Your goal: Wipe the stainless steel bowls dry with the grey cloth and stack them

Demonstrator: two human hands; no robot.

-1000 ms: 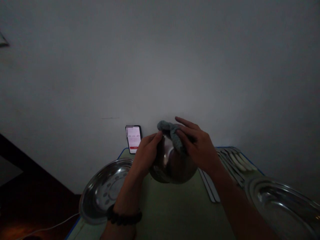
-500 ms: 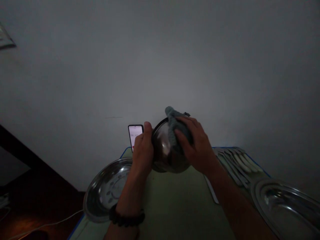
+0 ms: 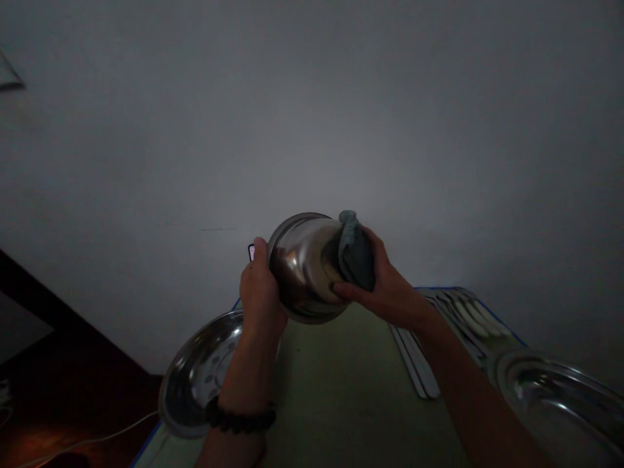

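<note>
Between my hands a shiny stainless steel bowl is held up above the table, tipped on its side with its base towards the right. My left hand is closed on its rim, thumb pointing up. My right hand presses a grey-green cloth against the base, with the thumb reaching onto the bowl's side. The bowl's inside faces away from me, and the left fingers are mostly hidden behind it.
A metal basin stands at the table's left, another metal basin at the right. Several flat-handled utensils lie at the back right, more long strips under my right arm. A phone leans by the wall, mostly covered.
The bowl has turned so its side faces me and its base points right. My left hand has moved left, hiding most of the phone. The cloth has shifted from the side to the base.
</note>
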